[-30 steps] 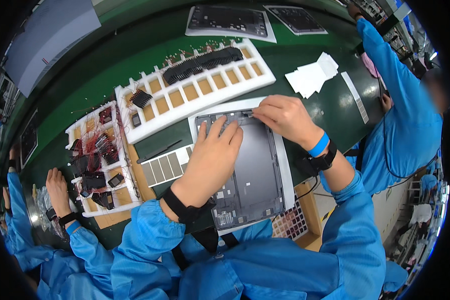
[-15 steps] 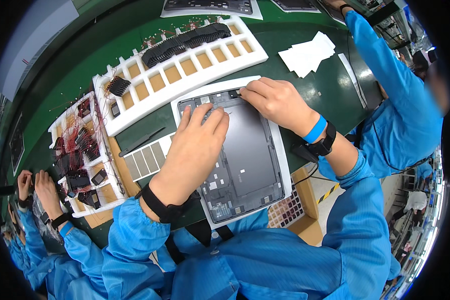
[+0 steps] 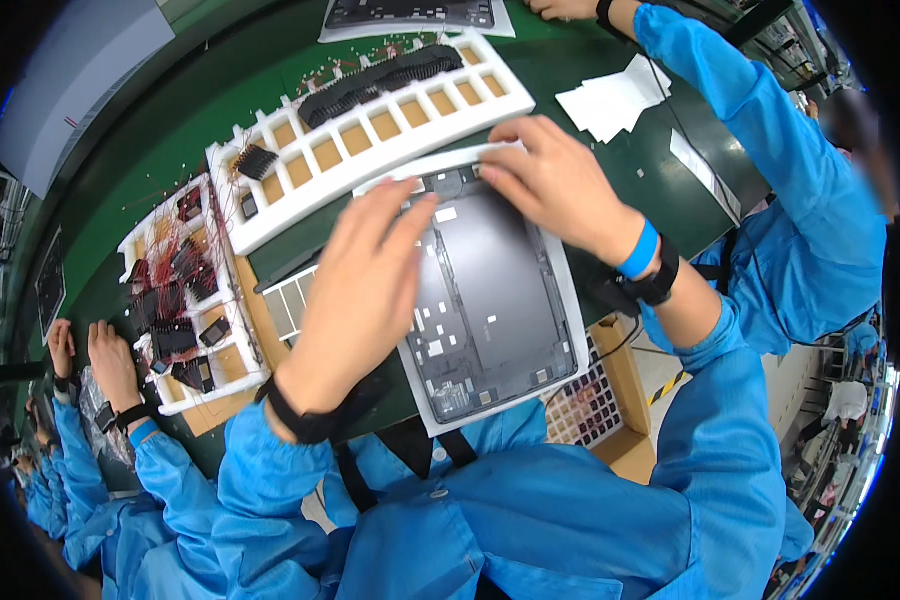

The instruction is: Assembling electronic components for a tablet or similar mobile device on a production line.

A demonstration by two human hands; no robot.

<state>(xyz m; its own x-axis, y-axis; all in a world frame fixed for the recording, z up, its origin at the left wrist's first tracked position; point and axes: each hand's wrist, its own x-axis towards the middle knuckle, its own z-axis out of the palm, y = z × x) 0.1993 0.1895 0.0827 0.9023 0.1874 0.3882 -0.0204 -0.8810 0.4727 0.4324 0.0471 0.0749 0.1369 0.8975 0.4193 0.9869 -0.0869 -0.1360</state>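
Underneath everything, a dark green bench (image 3: 660, 200). Slanting across its far side, a long white foam tray (image 3: 310, 200) with many compartments and a dense row of black pieces (image 3: 380, 88). Next down in size, a white sheet (image 3: 561, 268), and lying flat on that, nearest the body, a grey flat housing (image 3: 500, 300) with a dark frame. To the left, a second foam tray (image 3: 225, 391), loaded with more black pieces and tangled red wires (image 3: 170, 265). Over the upper left corner of the housing, the left hand (image 3: 365, 280), blurred, fingers slightly apart; cannot tell whether pressing or gripping anything. At the housing's top edge, the right hand (image 3: 560, 190), thumb and fingers bent near one another; cannot tell whether clamped on something small. Beyond, to the right, overlapping white papers (image 3: 610, 105). Smaller still, left of the left hand, a strip of grey rectangles (image 3: 285, 312) and, just beside, a slim dark tool (image 3: 285, 274)
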